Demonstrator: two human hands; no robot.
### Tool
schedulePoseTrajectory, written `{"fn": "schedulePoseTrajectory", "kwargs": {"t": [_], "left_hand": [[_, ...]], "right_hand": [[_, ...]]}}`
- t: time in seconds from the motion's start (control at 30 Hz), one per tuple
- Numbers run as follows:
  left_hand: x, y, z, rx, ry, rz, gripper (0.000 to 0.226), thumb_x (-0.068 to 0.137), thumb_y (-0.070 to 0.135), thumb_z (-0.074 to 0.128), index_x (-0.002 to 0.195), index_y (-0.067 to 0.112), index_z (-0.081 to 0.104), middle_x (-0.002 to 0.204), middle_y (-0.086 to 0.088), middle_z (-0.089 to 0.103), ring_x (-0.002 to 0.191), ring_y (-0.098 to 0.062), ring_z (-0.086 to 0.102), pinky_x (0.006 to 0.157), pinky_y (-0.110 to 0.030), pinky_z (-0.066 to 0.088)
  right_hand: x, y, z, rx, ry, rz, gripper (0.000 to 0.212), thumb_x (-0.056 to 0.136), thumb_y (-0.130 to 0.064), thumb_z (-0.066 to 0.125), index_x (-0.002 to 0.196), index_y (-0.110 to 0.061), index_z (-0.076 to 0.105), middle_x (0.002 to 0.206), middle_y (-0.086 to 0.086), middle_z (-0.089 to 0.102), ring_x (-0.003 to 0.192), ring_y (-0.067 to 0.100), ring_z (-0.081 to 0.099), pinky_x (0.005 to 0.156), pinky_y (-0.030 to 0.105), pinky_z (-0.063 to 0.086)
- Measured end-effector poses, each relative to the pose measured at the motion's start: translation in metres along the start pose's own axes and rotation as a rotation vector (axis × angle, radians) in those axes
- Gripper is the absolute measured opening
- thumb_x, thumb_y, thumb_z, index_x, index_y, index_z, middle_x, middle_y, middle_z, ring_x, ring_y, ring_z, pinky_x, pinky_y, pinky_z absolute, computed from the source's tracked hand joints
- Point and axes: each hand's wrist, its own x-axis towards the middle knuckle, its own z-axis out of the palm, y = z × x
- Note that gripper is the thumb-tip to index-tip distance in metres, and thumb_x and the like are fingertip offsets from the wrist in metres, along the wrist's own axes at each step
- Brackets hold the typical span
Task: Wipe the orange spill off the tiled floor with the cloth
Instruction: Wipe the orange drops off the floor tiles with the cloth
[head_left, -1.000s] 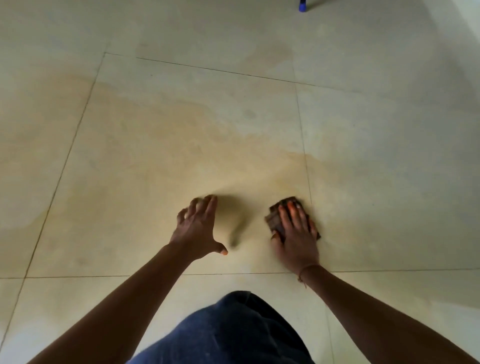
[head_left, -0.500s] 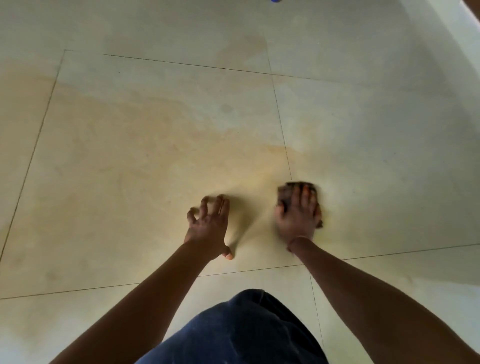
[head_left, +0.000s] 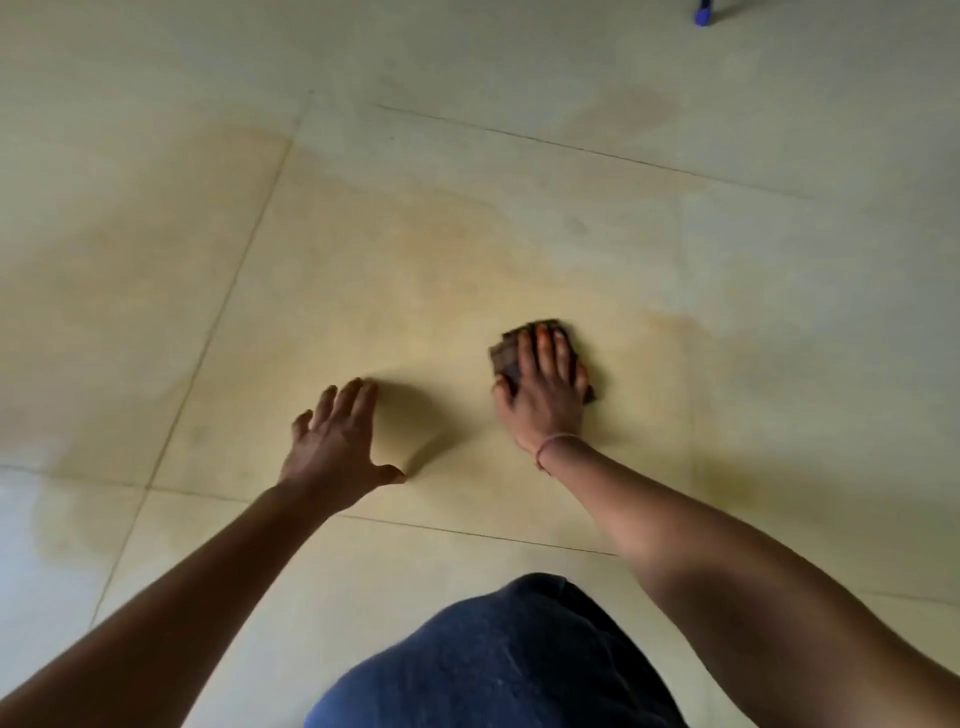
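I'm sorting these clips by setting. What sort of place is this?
Probably an indoor room in a home, though which room cannot be told. The floor is large pale tiles with thin joints, a wide orange spill stains it, and the right hand presses a cloth onto it.

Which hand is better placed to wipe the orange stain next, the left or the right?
The right hand: it already presses the dark cloth flat on the orange spill. The left hand is empty, fingers spread on the tiled floor, apparently as support.

Both hands (head_left: 337, 441) (head_left: 543, 395) flat (fingers spread)
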Motion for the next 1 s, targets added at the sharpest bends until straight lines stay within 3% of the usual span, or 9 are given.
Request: {"fn": "schedulePoseTrajectory", "kwargs": {"t": [0.13,0.37,0.53,0.7,0.87,1.0], "left_hand": [[-0.035,-0.064,-0.009,-0.008,0.028,-0.143,0.118,0.063,0.061,0.076,0.151,0.015,0.012,0.159,-0.002,0.013,0.145,-0.025,0.011,0.112,-0.051,0.022],[-0.096,-0.164,-0.014,-0.056,0.146,-0.382,0.120,0.058,0.063,0.078,0.149,0.016,0.016,0.159,-0.008,0.016,0.144,-0.029,0.015,0.110,-0.055,0.024],[-0.136,-0.220,-0.010,-0.083,0.201,-0.538,0.117,0.059,0.067,0.075,0.148,0.014,0.020,0.157,-0.009,0.021,0.142,-0.030,0.021,0.107,-0.057,0.029],[-0.159,-0.238,0.000,-0.176,0.211,-0.595,0.107,0.068,0.058,0.075,0.149,0.013,0.021,0.157,-0.006,0.022,0.142,-0.029,0.023,0.102,-0.057,0.035],[-0.155,-0.215,-0.003,-0.198,0.242,-0.529,0.087,0.082,0.036,0.067,0.150,0.011,0.019,0.158,-0.009,0.021,0.143,-0.027,0.022,0.107,-0.052,0.032],[-0.130,-0.174,-0.006,-0.181,0.194,-0.377,0.083,0.087,0.038,0.060,0.152,0.014,0.014,0.160,-0.006,0.015,0.145,-0.024,0.016,0.112,-0.048,0.026]], "right_hand": [[-0.005,-0.109,0.020,0.038,-0.038,-0.322,0.070,0.082,-0.047,0.043,0.146,-0.018,0.037,0.155,0.007,0.033,0.146,0.025,0.022,0.113,0.050,0.022],[-0.015,-0.259,0.048,0.020,-0.137,-0.643,0.071,0.087,-0.047,0.044,0.150,-0.019,0.027,0.160,0.006,0.021,0.148,0.024,0.011,0.117,0.050,0.013],[-0.040,-0.323,0.060,-0.019,-0.174,-0.836,0.071,0.086,-0.047,0.045,0.149,-0.018,0.028,0.159,0.006,0.023,0.147,0.024,0.012,0.117,0.050,0.013],[-0.080,-0.333,0.071,-0.008,-0.213,-1.098,0.068,0.086,-0.045,0.046,0.149,-0.022,0.030,0.159,0.003,0.025,0.148,0.022,0.014,0.118,0.049,0.012],[-0.095,-0.266,0.070,-0.015,-0.298,-1.383,0.066,0.086,-0.043,0.051,0.147,-0.025,0.034,0.159,0.002,0.025,0.148,0.021,0.016,0.116,0.047,0.011],[-0.060,-0.213,0.053,-0.041,-0.267,-1.259,0.068,0.084,-0.045,0.048,0.148,-0.026,0.034,0.158,0.003,0.028,0.148,0.022,0.019,0.116,0.049,0.016]]}}
